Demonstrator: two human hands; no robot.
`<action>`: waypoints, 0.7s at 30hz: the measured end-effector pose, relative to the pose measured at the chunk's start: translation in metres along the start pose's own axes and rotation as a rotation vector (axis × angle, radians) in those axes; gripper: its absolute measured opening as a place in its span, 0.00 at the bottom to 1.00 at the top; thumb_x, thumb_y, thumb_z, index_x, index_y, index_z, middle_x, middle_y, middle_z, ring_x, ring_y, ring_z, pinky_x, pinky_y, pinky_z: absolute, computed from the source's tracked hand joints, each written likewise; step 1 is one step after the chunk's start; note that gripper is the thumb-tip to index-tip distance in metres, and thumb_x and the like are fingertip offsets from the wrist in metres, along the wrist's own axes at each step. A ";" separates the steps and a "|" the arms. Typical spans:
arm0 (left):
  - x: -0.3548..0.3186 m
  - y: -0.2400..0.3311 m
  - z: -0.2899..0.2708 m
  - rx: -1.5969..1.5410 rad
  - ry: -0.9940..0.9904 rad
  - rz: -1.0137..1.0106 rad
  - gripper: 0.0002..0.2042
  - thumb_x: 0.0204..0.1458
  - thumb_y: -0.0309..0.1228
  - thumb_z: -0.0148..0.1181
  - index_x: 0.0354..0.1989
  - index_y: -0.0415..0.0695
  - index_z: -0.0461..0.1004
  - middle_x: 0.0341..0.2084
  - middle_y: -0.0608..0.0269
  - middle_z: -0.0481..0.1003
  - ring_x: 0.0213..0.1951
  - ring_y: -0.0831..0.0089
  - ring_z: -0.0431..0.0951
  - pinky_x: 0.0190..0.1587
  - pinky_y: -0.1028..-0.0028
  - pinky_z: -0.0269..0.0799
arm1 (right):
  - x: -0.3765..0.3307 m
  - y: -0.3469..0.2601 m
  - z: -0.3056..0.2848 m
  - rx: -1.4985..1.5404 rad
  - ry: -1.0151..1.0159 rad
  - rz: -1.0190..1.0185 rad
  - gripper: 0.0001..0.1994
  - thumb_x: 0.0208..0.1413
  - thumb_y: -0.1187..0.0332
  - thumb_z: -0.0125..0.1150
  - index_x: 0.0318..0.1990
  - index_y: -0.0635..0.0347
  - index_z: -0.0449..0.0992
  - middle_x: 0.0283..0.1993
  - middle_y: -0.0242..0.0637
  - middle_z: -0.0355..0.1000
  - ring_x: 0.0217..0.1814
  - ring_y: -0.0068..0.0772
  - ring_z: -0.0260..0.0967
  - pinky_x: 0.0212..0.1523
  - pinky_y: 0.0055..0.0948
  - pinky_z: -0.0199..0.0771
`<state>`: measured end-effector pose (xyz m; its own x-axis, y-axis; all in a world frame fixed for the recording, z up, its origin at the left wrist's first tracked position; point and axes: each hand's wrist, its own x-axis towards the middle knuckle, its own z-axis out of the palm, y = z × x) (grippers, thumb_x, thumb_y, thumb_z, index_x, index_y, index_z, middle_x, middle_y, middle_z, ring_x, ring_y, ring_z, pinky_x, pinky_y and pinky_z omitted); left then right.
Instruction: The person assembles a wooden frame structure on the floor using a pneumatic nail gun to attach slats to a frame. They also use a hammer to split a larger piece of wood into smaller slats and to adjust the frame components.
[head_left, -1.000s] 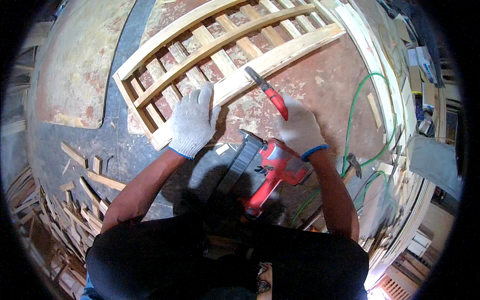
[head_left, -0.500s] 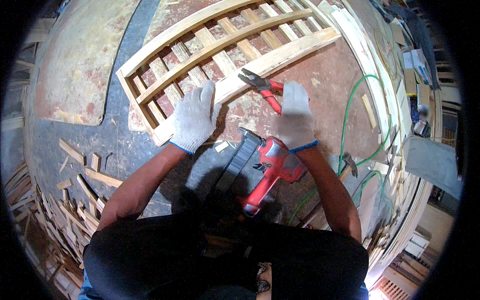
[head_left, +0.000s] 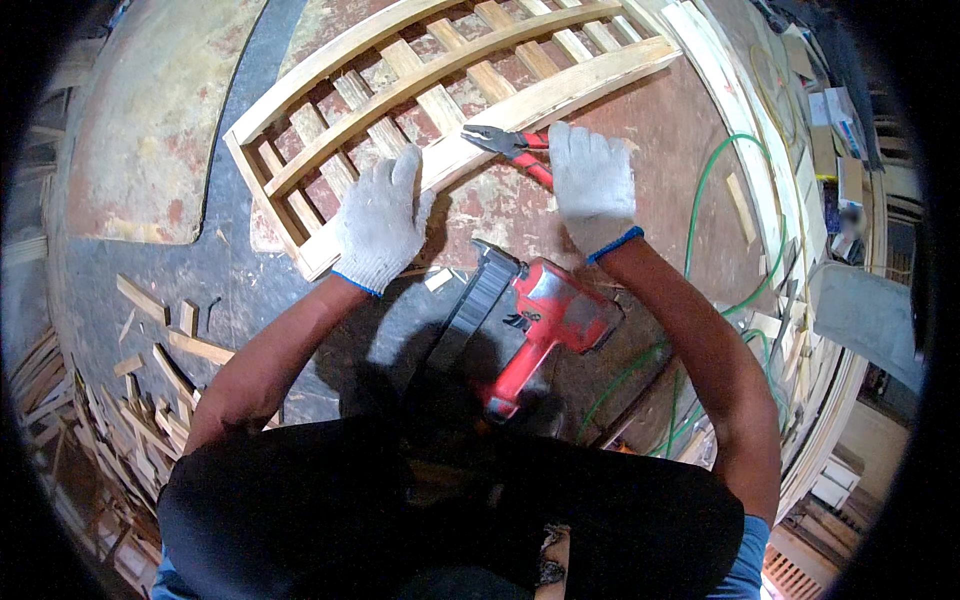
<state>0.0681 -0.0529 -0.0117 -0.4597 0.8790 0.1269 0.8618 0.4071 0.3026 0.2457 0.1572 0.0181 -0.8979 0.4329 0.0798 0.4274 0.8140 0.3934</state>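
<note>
White knit covers both hands. The right hand (head_left: pixel 593 180) grasps red-handled pliers (head_left: pixel 512 145), jaws pointing left, over the near rail of the slatted wooden frame (head_left: pixel 445 68); contact unclear. Left hand (head_left: pixel 382 215): fingers extended on that rail, thumb apart. Frame lies ahead, long axis lower left to upper right. Nailer (head_left: pixel 545 310) nearer the body. Far right: cardboard boxes (head_left: pixel 850 182), contents indiscernible.
</note>
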 end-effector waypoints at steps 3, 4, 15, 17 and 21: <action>0.000 -0.003 0.000 0.004 0.012 0.003 0.27 0.60 0.39 0.61 0.65 0.41 0.65 0.44 0.44 0.75 0.44 0.46 0.77 0.46 0.52 0.74 | 0.006 0.005 0.003 0.089 -0.043 -0.042 0.08 0.61 0.66 0.57 0.45 0.54 0.68 0.35 0.37 0.73 0.39 0.38 0.76 0.35 0.37 0.74; 0.000 -0.004 0.000 0.000 0.010 0.000 0.27 0.60 0.39 0.61 0.66 0.41 0.65 0.44 0.45 0.75 0.45 0.46 0.77 0.47 0.52 0.74 | 0.006 0.006 0.003 0.143 -0.041 -0.053 0.09 0.61 0.66 0.57 0.46 0.55 0.69 0.35 0.38 0.74 0.39 0.40 0.77 0.34 0.39 0.76; 0.001 0.000 0.001 -0.013 0.003 0.005 0.27 0.61 0.39 0.61 0.66 0.41 0.65 0.45 0.45 0.75 0.45 0.45 0.77 0.47 0.51 0.74 | 0.005 0.029 0.021 0.408 -0.113 -0.123 0.14 0.60 0.67 0.55 0.52 0.59 0.70 0.39 0.50 0.76 0.40 0.53 0.79 0.36 0.51 0.80; 0.000 0.000 -0.001 0.002 0.012 0.001 0.27 0.61 0.39 0.61 0.66 0.41 0.65 0.45 0.44 0.74 0.44 0.45 0.77 0.47 0.51 0.74 | 0.009 0.029 0.016 0.438 -0.176 -0.097 0.14 0.60 0.67 0.55 0.52 0.59 0.71 0.41 0.51 0.77 0.41 0.55 0.79 0.37 0.52 0.80; -0.004 -0.003 -0.003 0.023 0.020 0.021 0.27 0.62 0.41 0.59 0.66 0.41 0.65 0.44 0.44 0.75 0.44 0.46 0.78 0.47 0.51 0.74 | 0.006 0.020 0.018 0.609 -0.286 0.019 0.13 0.59 0.64 0.60 0.48 0.59 0.73 0.43 0.54 0.78 0.44 0.57 0.78 0.41 0.52 0.77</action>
<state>0.0668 -0.0579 -0.0106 -0.4455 0.8823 0.1521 0.8759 0.3943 0.2781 0.2505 0.1831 0.0103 -0.8623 0.4667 -0.1968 0.5012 0.8420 -0.1995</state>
